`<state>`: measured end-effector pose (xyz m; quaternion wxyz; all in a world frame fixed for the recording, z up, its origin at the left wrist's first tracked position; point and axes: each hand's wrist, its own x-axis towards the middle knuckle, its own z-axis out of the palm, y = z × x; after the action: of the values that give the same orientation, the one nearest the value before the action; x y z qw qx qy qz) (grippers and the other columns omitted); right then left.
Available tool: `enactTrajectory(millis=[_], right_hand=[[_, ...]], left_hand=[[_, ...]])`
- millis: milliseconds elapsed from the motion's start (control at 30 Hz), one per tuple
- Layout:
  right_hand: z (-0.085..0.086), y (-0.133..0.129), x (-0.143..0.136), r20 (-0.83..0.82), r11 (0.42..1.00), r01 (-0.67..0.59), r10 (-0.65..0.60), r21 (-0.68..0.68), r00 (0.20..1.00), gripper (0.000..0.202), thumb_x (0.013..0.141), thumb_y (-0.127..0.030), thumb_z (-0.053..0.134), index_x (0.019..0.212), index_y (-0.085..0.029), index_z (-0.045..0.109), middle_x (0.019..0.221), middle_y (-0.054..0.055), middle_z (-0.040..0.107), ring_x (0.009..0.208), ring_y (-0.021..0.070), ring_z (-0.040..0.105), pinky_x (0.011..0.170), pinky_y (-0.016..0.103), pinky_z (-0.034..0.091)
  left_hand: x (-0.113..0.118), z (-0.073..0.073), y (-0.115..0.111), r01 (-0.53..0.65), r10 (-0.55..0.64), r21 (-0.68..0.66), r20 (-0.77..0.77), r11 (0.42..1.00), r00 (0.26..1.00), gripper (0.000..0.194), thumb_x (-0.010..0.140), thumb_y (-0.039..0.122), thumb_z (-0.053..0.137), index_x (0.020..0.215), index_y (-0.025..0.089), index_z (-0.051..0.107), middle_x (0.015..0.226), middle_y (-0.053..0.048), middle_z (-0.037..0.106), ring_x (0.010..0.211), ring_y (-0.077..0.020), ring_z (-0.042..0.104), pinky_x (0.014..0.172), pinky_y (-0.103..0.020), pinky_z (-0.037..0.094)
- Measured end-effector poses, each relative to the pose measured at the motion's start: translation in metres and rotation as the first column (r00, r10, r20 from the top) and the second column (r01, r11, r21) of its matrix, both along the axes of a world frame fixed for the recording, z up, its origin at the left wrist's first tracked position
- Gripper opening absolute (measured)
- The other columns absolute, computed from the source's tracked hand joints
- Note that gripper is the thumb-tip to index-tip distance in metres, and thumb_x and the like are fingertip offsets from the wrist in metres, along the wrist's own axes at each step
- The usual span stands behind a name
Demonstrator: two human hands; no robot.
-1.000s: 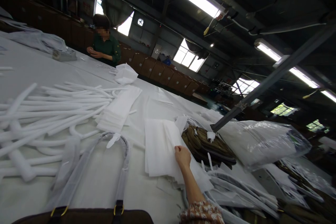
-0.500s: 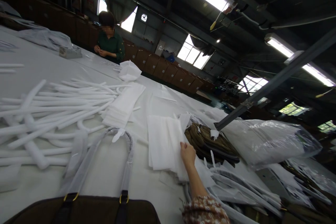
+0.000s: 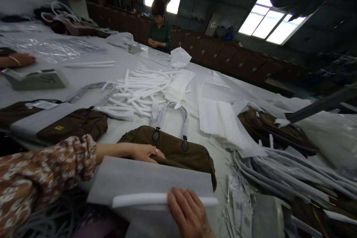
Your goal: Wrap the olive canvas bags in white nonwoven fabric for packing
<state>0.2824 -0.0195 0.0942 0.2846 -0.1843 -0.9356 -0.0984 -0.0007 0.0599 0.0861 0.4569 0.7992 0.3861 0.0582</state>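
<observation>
A brown handbag (image 3: 192,156) lies on the table in front of me, its two-strap handle wrapped in clear film. My left hand (image 3: 147,152) grips the bag's upper edge, fingers partly hidden in the fabric fold. Across the bag's near side lies a thin white foam sheet (image 3: 156,174). A white foam tube (image 3: 139,200) rests along that sheet, and the fingers of my right hand (image 3: 189,208) are wrapped over it and the sheet.
A pile of white foam tubes (image 3: 145,89) and a stack of foam sheets (image 3: 217,115) lie beyond the bag. Another brown bag (image 3: 75,122) is at left, near a tape dispenser (image 3: 36,80). A person (image 3: 160,31) stands across the table; another person's hand (image 3: 22,59) shows at far left.
My right hand has left the foam sheet stack and now holds a tube over a sheet at the bag. My left hand has come into view on the bag. The view has turned left and down.
</observation>
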Motion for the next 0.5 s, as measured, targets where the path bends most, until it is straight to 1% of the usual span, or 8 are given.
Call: enactTrajectory(millis=[33,100,167,200,300,367,433,500], right_hand=[[-0.014,-0.007,-0.007,0.041,1.000,0.007,-0.007,0.003,0.999,0.034,0.095,-0.010,0.031,0.110,-0.013,0.061,0.101,0.011,0.069,0.091,0.0202,0.062,0.086,0.036,0.044],[-0.037,-0.008,-0.016,0.065,0.998,0.060,-0.062,0.020,0.996,0.032,0.096,-0.010,0.032,0.107,-0.012,0.062,0.100,0.012,0.069,0.086,0.0196,0.061,0.080,0.035,0.043],[-0.053,-0.002,-0.021,0.094,0.993,0.111,-0.113,0.024,0.989,0.027,0.095,-0.011,0.036,0.105,-0.012,0.061,0.097,0.011,0.068,0.082,0.0188,0.059,0.075,0.033,0.042],[-0.058,0.001,-0.023,0.118,0.990,0.139,-0.140,0.017,0.983,0.025,0.094,-0.011,0.038,0.104,-0.013,0.061,0.096,0.010,0.068,0.079,0.0183,0.058,0.073,0.032,0.041],[-0.068,0.006,-0.027,0.156,0.965,0.262,-0.260,0.010,0.953,0.025,0.094,-0.012,0.038,0.104,-0.015,0.061,0.097,0.009,0.068,0.077,0.0184,0.056,0.069,0.032,0.038],[-0.072,0.007,-0.029,0.099,0.939,0.344,-0.344,0.016,0.934,0.027,0.095,-0.013,0.035,0.106,-0.015,0.060,0.094,0.009,0.067,0.076,0.0187,0.054,0.067,0.032,0.037],[-0.074,0.008,-0.033,0.048,0.919,0.395,-0.394,-0.008,0.918,0.027,0.096,-0.016,0.035,0.108,-0.016,0.059,0.088,0.008,0.066,0.075,0.0191,0.053,0.067,0.032,0.036],[-0.074,0.009,-0.036,0.042,0.911,0.409,-0.407,-0.052,0.913,0.026,0.096,-0.022,0.037,0.108,-0.017,0.060,0.086,0.008,0.065,0.075,0.0196,0.053,0.066,0.032,0.037]], left_hand=[[-0.001,0.005,0.007,0.063,-0.063,-0.040,-0.016,0.997,0.998,0.043,0.088,0.046,0.057,0.119,0.017,0.058,0.119,-0.008,0.062,0.104,-0.0231,0.061,0.092,-0.044,0.049],[-0.002,0.012,0.020,0.167,-0.173,-0.102,-0.056,0.981,0.983,0.044,0.085,0.046,0.059,0.120,0.018,0.058,0.117,-0.006,0.065,0.101,-0.0210,0.062,0.089,-0.037,0.050],[0.001,0.017,0.028,0.212,-0.224,-0.121,-0.099,0.970,0.969,0.047,0.082,0.047,0.061,0.120,0.019,0.060,0.116,-0.004,0.067,0.101,-0.0210,0.063,0.088,-0.030,0.049],[0.003,0.019,0.030,0.222,-0.235,-0.117,-0.120,0.968,0.964,0.048,0.081,0.047,0.061,0.119,0.018,0.061,0.116,-0.004,0.067,0.102,-0.0218,0.063,0.088,-0.029,0.049],[0.010,0.023,0.030,0.235,-0.245,-0.077,-0.161,0.969,0.956,0.053,0.080,0.050,0.060,0.121,0.015,0.060,0.118,-0.008,0.066,0.102,-0.0252,0.063,0.088,-0.032,0.049],[0.013,0.023,0.024,0.247,-0.249,-0.036,-0.167,0.968,0.954,0.062,0.076,0.051,0.064,0.126,0.016,0.055,0.119,-0.009,0.065,0.103,-0.0269,0.062,0.089,-0.034,0.048],[0.013,0.020,0.018,0.255,-0.249,0.009,-0.169,0.967,0.953,0.074,0.070,0.045,0.071,0.134,0.016,0.047,0.121,-0.012,0.064,0.104,-0.0296,0.062,0.091,-0.037,0.047],[0.011,0.015,0.014,0.257,-0.246,0.047,-0.170,0.965,0.954,0.086,0.065,0.035,0.075,0.140,0.016,0.038,0.123,-0.014,0.062,0.106,-0.0320,0.060,0.091,-0.039,0.047]])
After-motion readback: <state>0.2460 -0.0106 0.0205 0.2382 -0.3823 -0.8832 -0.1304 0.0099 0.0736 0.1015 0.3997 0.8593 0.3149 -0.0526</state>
